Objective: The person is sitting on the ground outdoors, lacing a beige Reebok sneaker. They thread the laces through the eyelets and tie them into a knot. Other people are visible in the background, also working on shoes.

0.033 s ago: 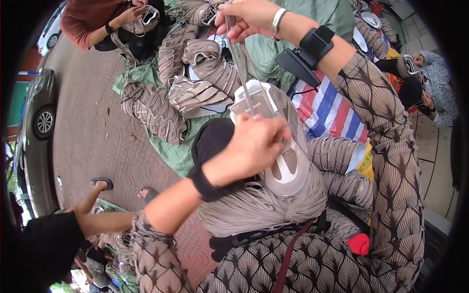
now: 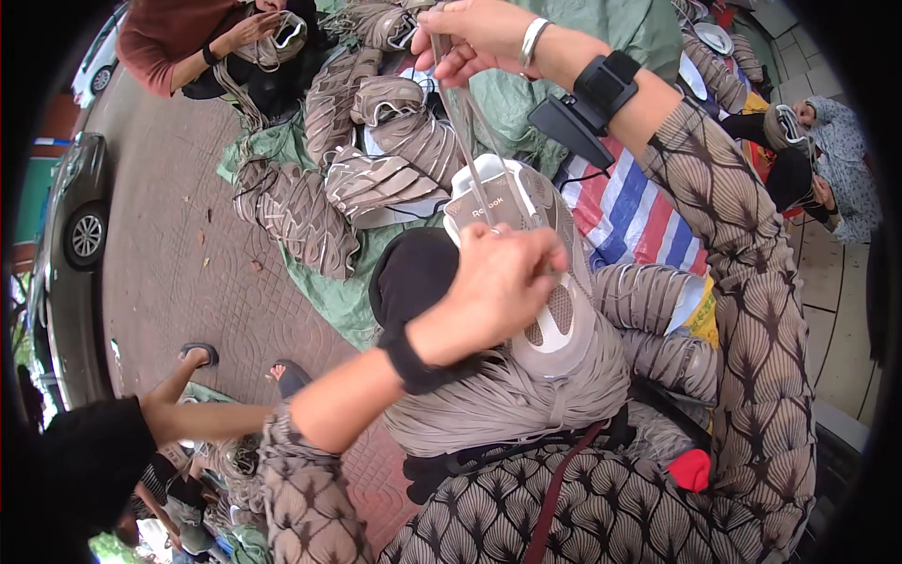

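Observation:
A taupe shoe upper [image 2: 554, 355] with white trim and mesh panels rests on my lap, its toe pointing toward me. Beneath it lies a thick bundle of taupe laces [image 2: 484, 404]. My right hand [image 2: 470, 42] is raised beyond the shoe, thumb and finger pinching a taupe shoelace [image 2: 464, 141] while its other fingers curl loosely. That lace stretches down from there to the tongue. Over the shoe's middle, my left hand [image 2: 507, 282] is closed, the lace running into its fingertips; its fingers partly hide the eyelets.
Bundled shoe uppers [image 2: 390, 183] lie ahead on green sheeting [image 2: 329, 305]. More bundles [image 2: 644, 296] are at my right by a striped sheet [image 2: 634, 211]. People sit working at far left and right; another person's arm [image 2: 211, 418] reaches in at left. A parked car [image 2: 70, 235] stands beyond.
My left hand and wrist have shifted slightly right across the shoe. The right hand has moved barely left. The other person's arm at left has moved a little.

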Available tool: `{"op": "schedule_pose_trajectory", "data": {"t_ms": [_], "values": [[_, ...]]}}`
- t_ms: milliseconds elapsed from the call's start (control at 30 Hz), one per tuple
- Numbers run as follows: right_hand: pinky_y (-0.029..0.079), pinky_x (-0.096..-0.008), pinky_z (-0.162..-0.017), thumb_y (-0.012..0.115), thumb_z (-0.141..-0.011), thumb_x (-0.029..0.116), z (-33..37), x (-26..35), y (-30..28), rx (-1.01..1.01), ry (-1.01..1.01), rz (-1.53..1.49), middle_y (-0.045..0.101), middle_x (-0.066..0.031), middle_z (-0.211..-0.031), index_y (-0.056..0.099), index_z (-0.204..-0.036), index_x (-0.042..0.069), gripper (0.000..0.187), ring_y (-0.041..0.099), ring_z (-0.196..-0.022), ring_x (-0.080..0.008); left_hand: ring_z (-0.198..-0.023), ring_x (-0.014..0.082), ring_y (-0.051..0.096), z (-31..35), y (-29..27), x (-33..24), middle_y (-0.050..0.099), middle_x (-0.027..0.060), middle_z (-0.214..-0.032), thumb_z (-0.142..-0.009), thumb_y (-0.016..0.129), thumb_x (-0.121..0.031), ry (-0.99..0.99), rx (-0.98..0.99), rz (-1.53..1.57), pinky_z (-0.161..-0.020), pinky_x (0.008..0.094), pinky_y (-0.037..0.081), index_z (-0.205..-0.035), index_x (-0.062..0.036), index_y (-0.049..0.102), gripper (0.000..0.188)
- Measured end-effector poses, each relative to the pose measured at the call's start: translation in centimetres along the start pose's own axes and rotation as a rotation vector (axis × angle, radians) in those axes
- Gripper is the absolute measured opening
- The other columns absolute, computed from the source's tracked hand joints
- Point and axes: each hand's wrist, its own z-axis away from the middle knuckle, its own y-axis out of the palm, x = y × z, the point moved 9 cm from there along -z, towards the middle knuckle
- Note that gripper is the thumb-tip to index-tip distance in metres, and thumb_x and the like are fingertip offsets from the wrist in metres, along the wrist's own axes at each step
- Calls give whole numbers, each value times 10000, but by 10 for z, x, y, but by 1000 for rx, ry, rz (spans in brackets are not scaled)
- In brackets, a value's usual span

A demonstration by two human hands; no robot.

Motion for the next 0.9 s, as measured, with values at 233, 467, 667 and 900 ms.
{"op": "schedule_pose_trajectory", "data": {"t_ms": [233,467,667,900], "values": [[541,-296,-585,425,-1024,294,3,-9,27,248,-152,265,702,-112,-794,636,-911,2,377,675,-659,-180,-871,198,580,55,-18,-38,625,-33,-864,-669,691,-8,197,-297,-285,-966,423,295,-851,-169,626,251],[520,-259,-643,464,-1030,275,-10,29,-8,-2,-506,195,685,-46,-766,644,-896,36,328,651,-692,-116,-998,204,575,37,-19,-23,652,-43,-952,-720,678,11,166,-329,-386,-1013,460,268,-937,-166,641,281],[506,-276,-691,467,-1028,261,-2,30,-22,-54,-653,349,661,-33,-743,670,-899,17,343,628,-729,-106,-1010,213,571,45,-47,-8,631,2,-1023,-758,691,-32,153,-432,-438,-973,410,299,-1015,-154,659,286],[523,-270,-720,456,-1037,253,-10,23,-10,109,-500,135,671,-61,-815,666,-918,1,349,636,-753,-122,-947,244,498,49,-48,15,516,39,-921,-767,751,-196,11,-353,-407,-875,396,314,-891,-142,675,156]]}}
